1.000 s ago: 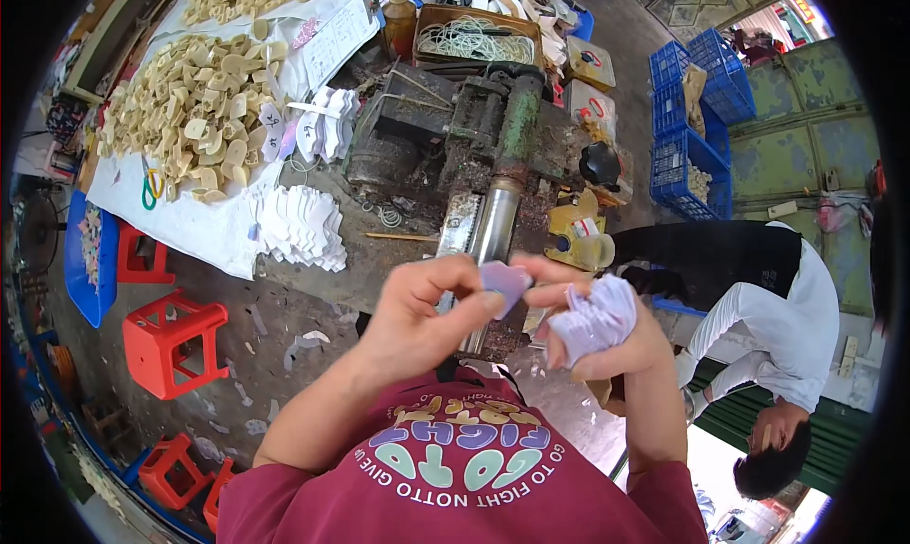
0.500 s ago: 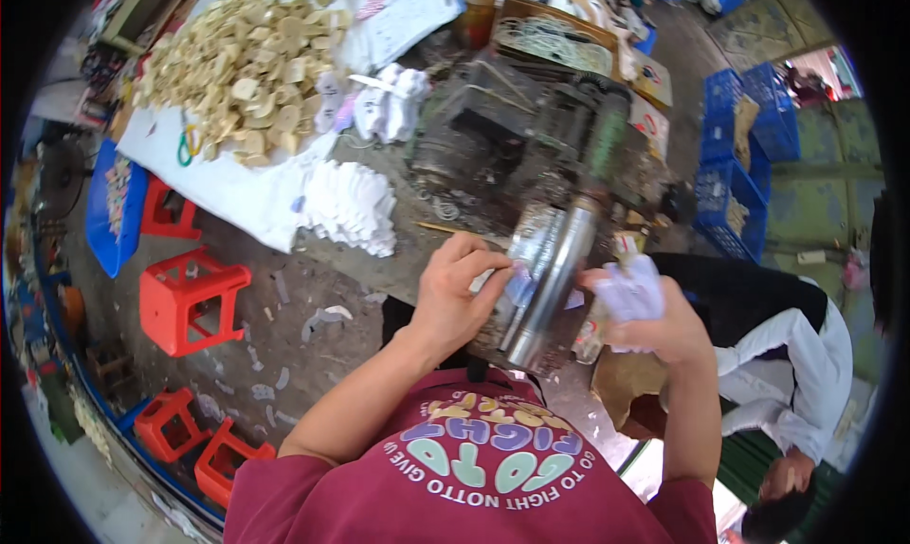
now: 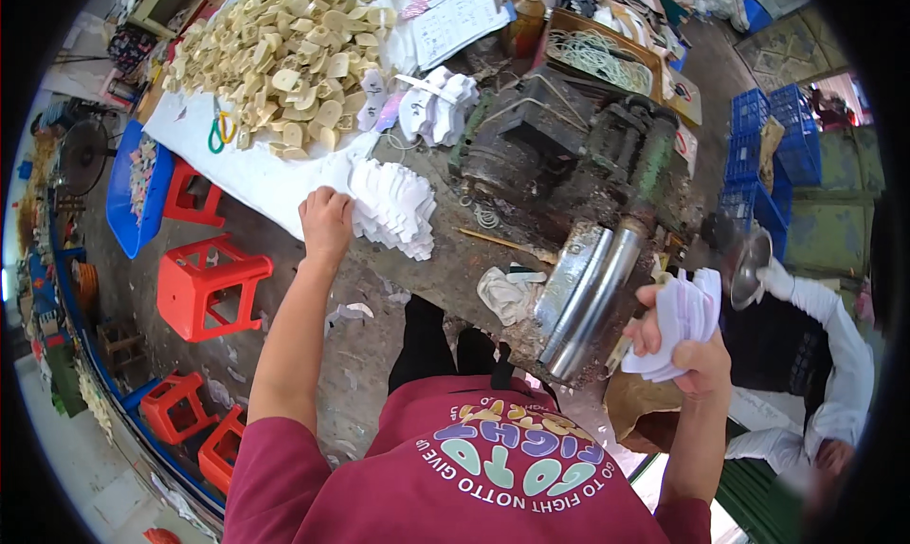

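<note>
My left hand [image 3: 327,224] reaches out to the left edge of a fanned pile of flat white cut pieces [image 3: 393,208] on the workbench. Its fingers are curled inward, and what they hold, if anything, is hidden. On the right, my right hand [image 3: 697,354] grips a stack of thin white cut pieces [image 3: 681,318], fingers on one side and thumb across the lower part. Between the two hands stands an old, greasy machine [image 3: 531,136] with a shiny metal cylinder [image 3: 599,298] pointing toward me. A crumpled whitish cloth [image 3: 509,296] lies beside the cylinder.
Beige cut pieces [image 3: 284,65] are heaped at the far left, near scissors [image 3: 221,132]. Red stools [image 3: 210,283] and a blue tray [image 3: 137,189] stand left of the bench. At right, a person in white sleeves [image 3: 834,354] sits near blue crates [image 3: 758,155], a round metal object [image 3: 751,264] by their glove.
My left hand has left the cylinder and moved left to the white pile. My right hand still holds its stack, now turned more upright. The neighbour's gloved hand has come into view.
</note>
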Available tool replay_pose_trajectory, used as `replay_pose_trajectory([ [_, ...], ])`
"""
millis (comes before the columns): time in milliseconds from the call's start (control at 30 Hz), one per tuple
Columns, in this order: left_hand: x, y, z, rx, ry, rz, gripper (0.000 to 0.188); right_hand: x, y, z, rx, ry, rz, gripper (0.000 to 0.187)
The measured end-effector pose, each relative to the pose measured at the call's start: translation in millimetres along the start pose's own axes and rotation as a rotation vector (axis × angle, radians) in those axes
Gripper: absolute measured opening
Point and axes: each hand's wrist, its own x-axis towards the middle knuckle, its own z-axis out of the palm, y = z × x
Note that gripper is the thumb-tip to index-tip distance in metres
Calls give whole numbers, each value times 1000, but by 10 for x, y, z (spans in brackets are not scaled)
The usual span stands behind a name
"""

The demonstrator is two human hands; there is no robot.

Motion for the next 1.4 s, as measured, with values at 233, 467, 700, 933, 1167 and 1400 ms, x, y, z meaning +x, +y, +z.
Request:
replay_pose_trajectory([
  [233, 30, 1741, -636, -1108, -254, -303, 9, 51, 16, 346, -345, 219, 19, 74],
  [467, 193, 2822, -1490, -1833, -900, -373, 10, -34, 60, 509, -241, 11, -150, 63],
  [700, 103, 2924, -1445, -1973, -953, -301, 7, -118, 217, 363, 101, -179, -92, 63],
  [933, 79, 2871, -1514, -1425, -552, -135, 8, -289, 38, -54, -253, 271, -123, 65],
  [1167, 38, 2888, -1397, -1345, -646, -43, 16, -417, -64, -118, -247, -189, 9, 68],
  [1400, -107, 2562, -891, -865, -211, 130, 23, -82, -96, -291, -647, -130, 392, 43],
])
